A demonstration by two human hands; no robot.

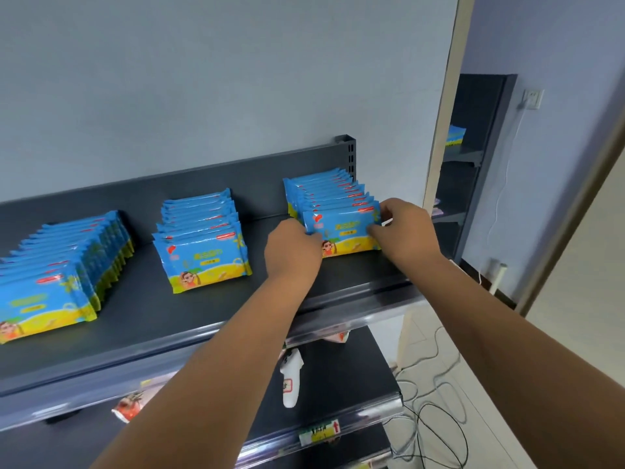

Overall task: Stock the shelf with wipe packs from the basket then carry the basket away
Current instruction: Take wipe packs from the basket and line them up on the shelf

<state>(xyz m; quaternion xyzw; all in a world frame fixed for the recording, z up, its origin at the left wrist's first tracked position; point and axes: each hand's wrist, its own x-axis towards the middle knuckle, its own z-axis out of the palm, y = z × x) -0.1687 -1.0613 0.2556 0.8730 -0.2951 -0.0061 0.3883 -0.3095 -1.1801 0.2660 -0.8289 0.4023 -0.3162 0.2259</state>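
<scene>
Three rows of blue and yellow wipe packs stand upright on the dark top shelf (189, 316): a left row (57, 265), a middle row (203, 242) and a right row (331, 198). My left hand (292, 248) pinches the left edge of the front pack (345, 230) of the right row. My right hand (406, 228) pinches that same pack's right edge. The pack stands upright against the row behind it. No basket appears in view.
Lower shelves hold a white bottle (292, 377) and a red-and-white packet (130, 406). Cables (436, 401) lie on the floor at the right. Past a door frame (443, 106) stands another dark shelf unit (473, 157) with one pack on it.
</scene>
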